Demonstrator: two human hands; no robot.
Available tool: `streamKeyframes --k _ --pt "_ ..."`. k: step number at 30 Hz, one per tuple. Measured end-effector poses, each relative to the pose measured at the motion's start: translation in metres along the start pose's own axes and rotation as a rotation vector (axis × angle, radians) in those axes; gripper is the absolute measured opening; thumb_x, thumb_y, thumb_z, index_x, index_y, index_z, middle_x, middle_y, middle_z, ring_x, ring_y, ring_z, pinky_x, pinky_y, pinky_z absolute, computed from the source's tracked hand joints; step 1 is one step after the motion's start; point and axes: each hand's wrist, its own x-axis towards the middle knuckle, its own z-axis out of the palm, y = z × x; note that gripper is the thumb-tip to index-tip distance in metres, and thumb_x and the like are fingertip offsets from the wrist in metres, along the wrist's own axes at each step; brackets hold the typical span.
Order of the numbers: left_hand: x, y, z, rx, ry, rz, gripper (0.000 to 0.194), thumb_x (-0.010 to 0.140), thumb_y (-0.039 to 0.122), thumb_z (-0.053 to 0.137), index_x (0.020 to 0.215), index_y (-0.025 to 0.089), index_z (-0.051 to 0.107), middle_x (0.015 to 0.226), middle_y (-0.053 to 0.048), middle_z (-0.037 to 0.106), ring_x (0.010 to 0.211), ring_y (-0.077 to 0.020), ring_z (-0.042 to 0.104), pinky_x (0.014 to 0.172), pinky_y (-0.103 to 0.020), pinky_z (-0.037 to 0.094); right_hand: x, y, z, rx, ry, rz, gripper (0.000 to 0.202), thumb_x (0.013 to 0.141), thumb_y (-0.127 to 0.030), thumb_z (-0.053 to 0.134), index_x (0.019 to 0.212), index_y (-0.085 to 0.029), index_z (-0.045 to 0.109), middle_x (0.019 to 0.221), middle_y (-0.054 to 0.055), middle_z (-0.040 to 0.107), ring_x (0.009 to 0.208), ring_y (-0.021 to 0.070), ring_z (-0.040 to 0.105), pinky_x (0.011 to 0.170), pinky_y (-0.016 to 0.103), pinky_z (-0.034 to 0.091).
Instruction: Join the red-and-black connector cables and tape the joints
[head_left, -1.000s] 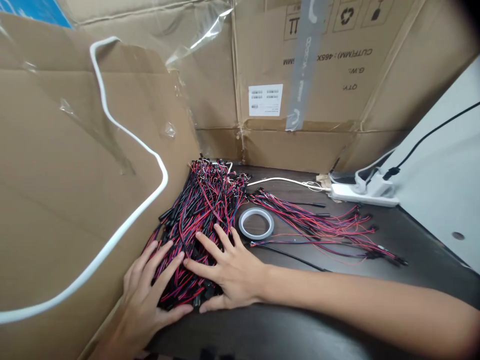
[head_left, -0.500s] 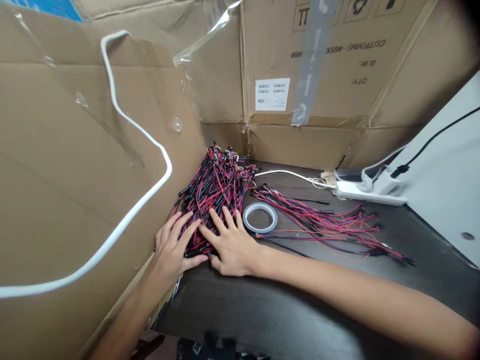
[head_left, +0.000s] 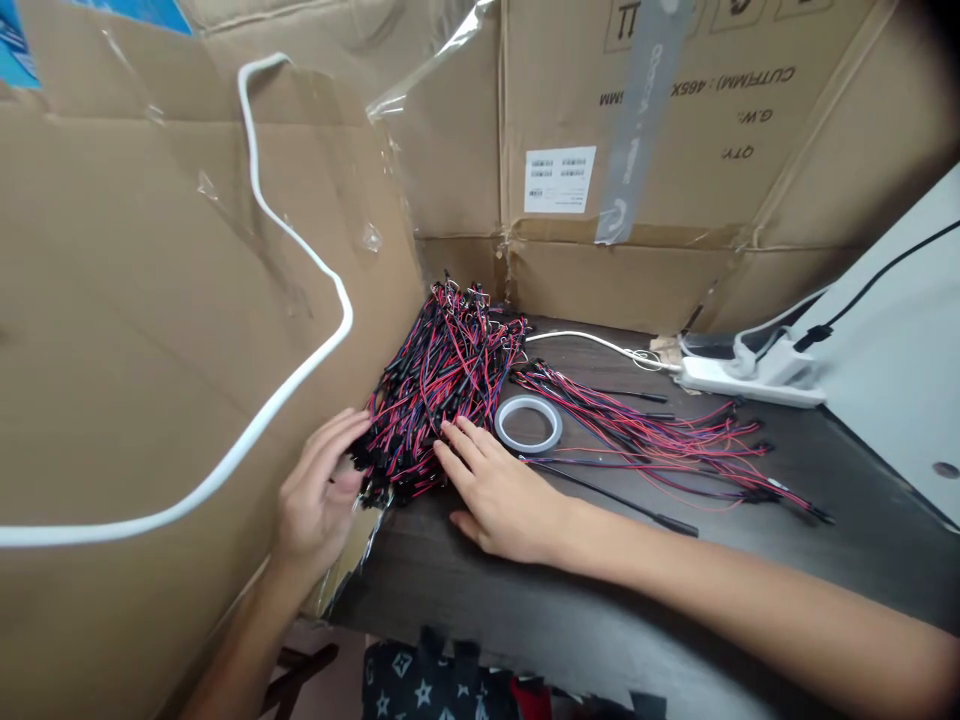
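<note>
A thick pile of red, blue and black wires [head_left: 442, 375] with black ends lies in the corner against the cardboard. My left hand [head_left: 319, 500] is at the pile's lower left edge, its fingers bent around the wire ends and apart from the thumb. On the pile's lower right side, my right hand [head_left: 506, 490] rests with fingers stretched out and touching the wires. Just right of the pile sits a roll of tape [head_left: 528, 424], lying flat. Beyond it a smaller bundle of wires [head_left: 652, 430] is spread out, with one black-sleeved wire [head_left: 615, 492] along its near side.
Cardboard walls [head_left: 390, 190] stand to the left and behind. A white cable [head_left: 300, 375] hangs across the left one. On the dark tabletop [head_left: 525, 610], a white power strip [head_left: 750, 380] with plugs stands at the back right, beside a white panel [head_left: 900, 350].
My left hand has slid off the top of the pile to its left edge and turned sideways. My right hand has moved slightly right, its fingers closer together. The view has shifted a little.
</note>
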Motion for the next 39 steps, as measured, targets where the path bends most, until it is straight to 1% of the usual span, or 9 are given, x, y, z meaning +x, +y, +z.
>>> streamKeyframes --k 2,3,6,10,14,22,28,33,39 --pt "0.004 0.017 0.001 -0.009 0.197 -0.047 0.023 0.093 0.027 0.045 0.103 0.017 0.063 0.108 -0.008 0.065 0.106 -0.0203 0.060 0.098 -0.038 0.046 -0.006 0.011 -0.012 0.021 0.047 -0.030 0.066 0.081 -0.024 0.058 0.139 -0.001 0.036 0.150 0.024 0.024 0.142 0.0307 0.015 0.115 0.045 0.024" --pt "0.011 0.027 0.006 -0.014 0.200 -0.034 0.016 0.090 0.020 0.049 0.094 0.016 0.064 0.098 -0.007 0.066 0.097 -0.0186 0.062 0.092 -0.036 0.049 -0.009 0.020 -0.019 0.029 0.078 -0.034 0.058 0.083 -0.022 0.055 0.135 -0.003 0.041 0.148 0.023 0.029 0.141 0.0290 0.020 0.114 0.044 0.026" --pt "0.043 0.061 0.041 -0.113 -0.052 0.208 0.017 0.087 0.012 0.049 0.081 0.014 0.065 0.077 -0.004 0.067 0.076 -0.0140 0.061 0.075 -0.029 0.050 -0.022 0.050 -0.038 0.033 0.211 0.007 0.037 0.088 -0.020 0.048 0.123 -0.009 0.051 0.138 0.019 0.042 0.131 0.0258 0.036 0.108 0.046 0.035" --pt "0.082 0.102 0.106 -0.144 -0.408 0.606 0.029 0.091 0.023 0.043 0.076 0.013 0.066 0.072 -0.005 0.067 0.066 -0.0139 0.061 0.064 -0.028 0.047 -0.055 0.089 -0.051 -0.024 0.423 0.137 0.023 0.089 -0.019 0.047 0.110 -0.016 0.056 0.121 0.014 0.055 0.116 0.0247 0.049 0.099 0.048 0.043" --pt "0.083 0.108 0.141 -0.022 -0.523 0.648 0.028 0.090 0.026 0.044 0.071 0.015 0.061 0.063 -0.003 0.066 0.055 -0.0142 0.060 0.050 -0.027 0.035 -0.096 0.113 -0.056 -0.083 0.487 0.240 0.018 0.091 -0.014 0.044 0.104 -0.016 0.057 0.109 0.012 0.059 0.106 0.0221 0.053 0.092 0.043 0.047" --pt "0.071 0.082 0.133 0.049 -0.578 0.553 0.028 0.090 0.025 0.044 0.067 0.016 0.056 0.057 0.000 0.059 0.050 -0.0139 0.056 0.049 -0.027 0.029 -0.130 0.118 -0.071 -0.070 0.251 0.258 0.020 0.092 -0.013 0.039 0.097 -0.016 0.059 0.093 0.009 0.062 0.089 0.0185 0.055 0.080 0.035 0.047" --pt "0.081 0.077 0.130 -0.043 -0.557 0.433 0.021 0.088 0.020 0.045 0.075 0.016 0.061 0.069 -0.002 0.059 0.061 -0.0131 0.054 0.057 -0.026 0.036 -0.122 0.087 -0.069 -0.103 -0.211 0.226 0.017 0.092 -0.033 0.049 0.094 -0.019 0.059 0.097 0.004 0.061 0.084 0.0167 0.057 0.068 0.028 0.043" --pt "0.089 0.075 0.125 -0.197 -0.621 0.190 0.028 0.094 0.024 0.039 0.077 0.015 0.059 0.069 0.000 0.058 0.063 -0.0112 0.050 0.061 -0.024 0.037 -0.128 0.093 -0.075 -0.005 -0.235 0.250 0.015 0.094 -0.020 0.042 0.083 -0.018 0.052 0.086 0.002 0.059 0.078 0.0137 0.052 0.069 0.027 0.039" --pt "0.094 0.079 0.120 -0.223 -0.778 0.152 0.026 0.094 0.031 0.043 0.084 0.016 0.062 0.074 0.000 0.059 0.069 -0.0123 0.053 0.066 -0.025 0.039 -0.132 0.092 -0.069 0.056 -0.223 0.310 0.014 0.091 -0.034 0.053 0.089 -0.020 0.054 0.089 0.002 0.059 0.082 0.0161 0.052 0.070 0.028 0.038"
